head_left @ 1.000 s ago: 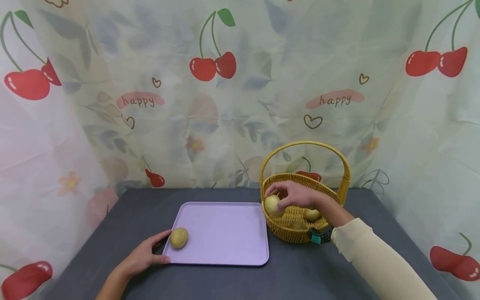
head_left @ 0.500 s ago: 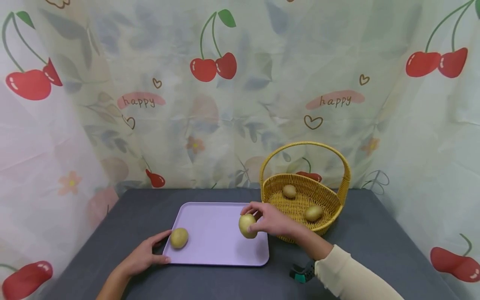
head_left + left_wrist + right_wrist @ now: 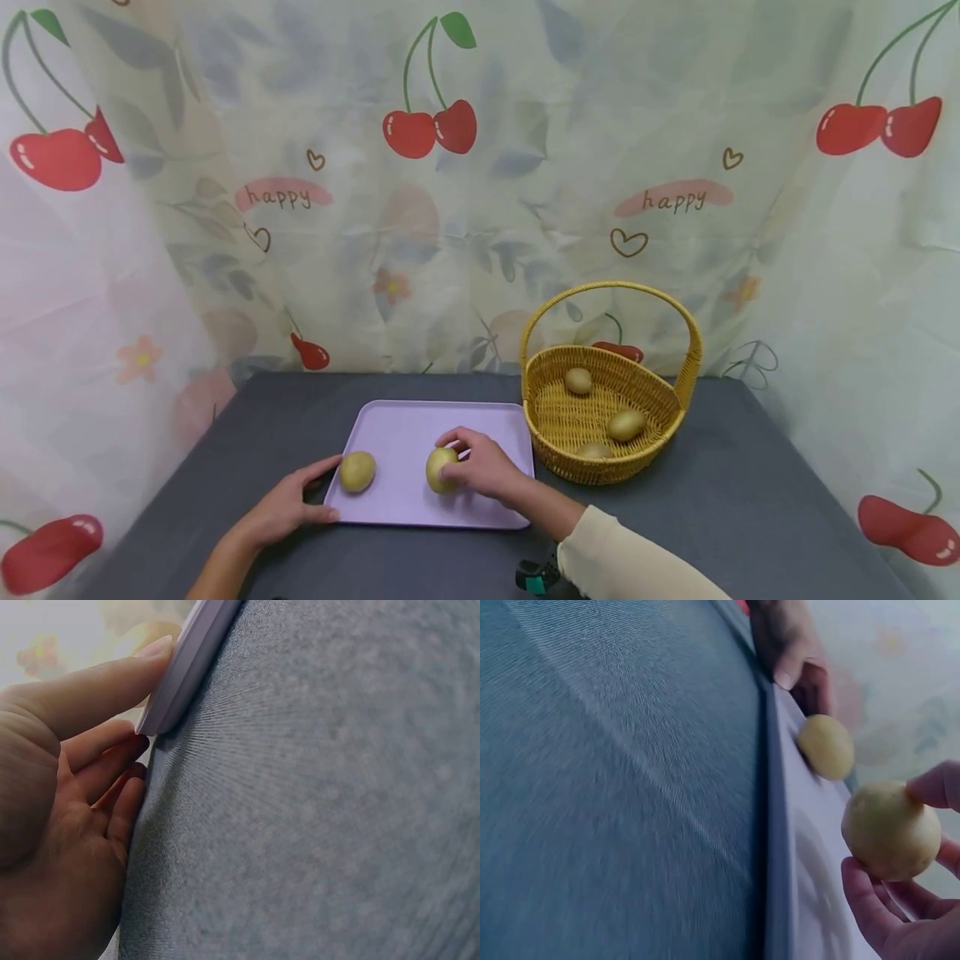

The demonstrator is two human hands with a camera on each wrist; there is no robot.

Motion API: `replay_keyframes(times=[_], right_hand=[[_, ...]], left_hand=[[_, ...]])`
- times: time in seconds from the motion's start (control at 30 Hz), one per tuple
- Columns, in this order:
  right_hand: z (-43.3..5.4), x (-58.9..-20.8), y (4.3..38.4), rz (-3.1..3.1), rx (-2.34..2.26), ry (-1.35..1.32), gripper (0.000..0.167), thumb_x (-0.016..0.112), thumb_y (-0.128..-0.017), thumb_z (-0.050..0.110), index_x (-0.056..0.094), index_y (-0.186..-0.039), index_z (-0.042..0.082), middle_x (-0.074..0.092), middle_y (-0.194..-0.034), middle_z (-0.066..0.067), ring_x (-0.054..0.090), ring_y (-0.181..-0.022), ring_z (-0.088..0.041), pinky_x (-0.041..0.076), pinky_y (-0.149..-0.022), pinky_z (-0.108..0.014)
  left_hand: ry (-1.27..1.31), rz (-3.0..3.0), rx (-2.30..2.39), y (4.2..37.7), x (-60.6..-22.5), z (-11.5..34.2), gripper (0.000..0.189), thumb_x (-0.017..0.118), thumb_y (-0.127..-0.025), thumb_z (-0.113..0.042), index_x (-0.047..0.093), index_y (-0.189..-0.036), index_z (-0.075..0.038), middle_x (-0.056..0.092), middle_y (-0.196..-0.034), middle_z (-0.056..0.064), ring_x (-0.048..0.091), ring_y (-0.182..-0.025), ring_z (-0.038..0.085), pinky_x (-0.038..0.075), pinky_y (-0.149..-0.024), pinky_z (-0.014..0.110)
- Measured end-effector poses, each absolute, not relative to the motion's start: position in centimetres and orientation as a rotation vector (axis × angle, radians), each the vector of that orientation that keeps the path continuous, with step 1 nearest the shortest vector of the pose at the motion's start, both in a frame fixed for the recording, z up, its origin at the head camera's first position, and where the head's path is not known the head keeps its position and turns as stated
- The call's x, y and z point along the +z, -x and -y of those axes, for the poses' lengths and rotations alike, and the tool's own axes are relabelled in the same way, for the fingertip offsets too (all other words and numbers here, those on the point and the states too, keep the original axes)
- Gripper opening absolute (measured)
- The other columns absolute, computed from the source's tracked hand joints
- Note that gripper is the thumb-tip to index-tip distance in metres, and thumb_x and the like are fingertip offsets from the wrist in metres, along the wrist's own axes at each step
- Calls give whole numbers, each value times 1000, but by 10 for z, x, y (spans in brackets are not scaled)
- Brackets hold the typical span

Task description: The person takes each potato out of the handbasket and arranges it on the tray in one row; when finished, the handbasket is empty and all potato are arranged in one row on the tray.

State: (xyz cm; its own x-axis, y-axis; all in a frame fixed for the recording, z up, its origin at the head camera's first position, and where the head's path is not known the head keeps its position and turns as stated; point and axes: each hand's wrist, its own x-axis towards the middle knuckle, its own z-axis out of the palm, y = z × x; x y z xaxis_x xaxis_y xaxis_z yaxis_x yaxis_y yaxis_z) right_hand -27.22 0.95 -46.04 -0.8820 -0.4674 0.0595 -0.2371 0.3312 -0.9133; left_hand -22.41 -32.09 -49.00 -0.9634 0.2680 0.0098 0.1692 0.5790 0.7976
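My right hand point(image 3: 487, 468) holds a yellowish potato point(image 3: 441, 472) over the middle of the lilac tray point(image 3: 405, 423). In the right wrist view, the thumb and fingers grip that potato point(image 3: 891, 836) from opposite sides, and its shadow falls on the tray. A second potato point(image 3: 357, 472) lies at the tray's left end. Beside it my left hand point(image 3: 283, 510) touches the tray's near left corner, fingers spread. Seen from the left wrist, its thumb point(image 3: 112, 688) lies straight along the tray's rim point(image 3: 184, 671), the other fingers relaxed beyond.
A wicker basket point(image 3: 592, 473) with a tall arched handle point(image 3: 611, 285) stands right of the tray. Three more potatoes lie inside, one partly hidden by the front rim. Dark grey cloth point(image 3: 420, 562) covers the table, and a printed curtain point(image 3: 480, 250) hangs behind and at both sides.
My right hand has carried the potato from over the basket leftward and down to the tray's middle. The left hand has stayed at the tray's corner.
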Motion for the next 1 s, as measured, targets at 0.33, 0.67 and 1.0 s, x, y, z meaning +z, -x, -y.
replay_keyframes(times=[0.33, 0.67, 1.0], right_hand=[[41, -468, 282, -2491, -1553, 572, 31, 75, -72, 10, 68, -102, 15, 62, -88, 0, 56, -77, -14, 49, -60, -27], [67, -477, 281, -2572, -1495, 554, 29, 75, -73, 10, 67, -100, 11, 61, -82, 2, 54, -70, -11, 47, -57, -25], [63, -481, 286, -2757, -1145, 836, 49, 85, -74, 24, 66, -115, 8, 62, -92, 2, 54, -84, -9, 44, -76, -24]], left_hand=[[-313, -2669, 1339, 225, -490, 320, 84, 83, -76, -21, 41, -145, 1, 40, -145, 28, 35, -132, 48, 26, -103, 63], [-341, -2678, 1327, 227, -492, 322, 82, 83, -76, -21, 43, -144, 1, 42, -144, 27, 36, -131, 46, 26, -103, 62], [-362, -2695, 1317, 227, -490, 323, 82, 83, -76, -22, 43, -144, 1, 43, -143, 27, 37, -130, 45, 27, -103, 61]])
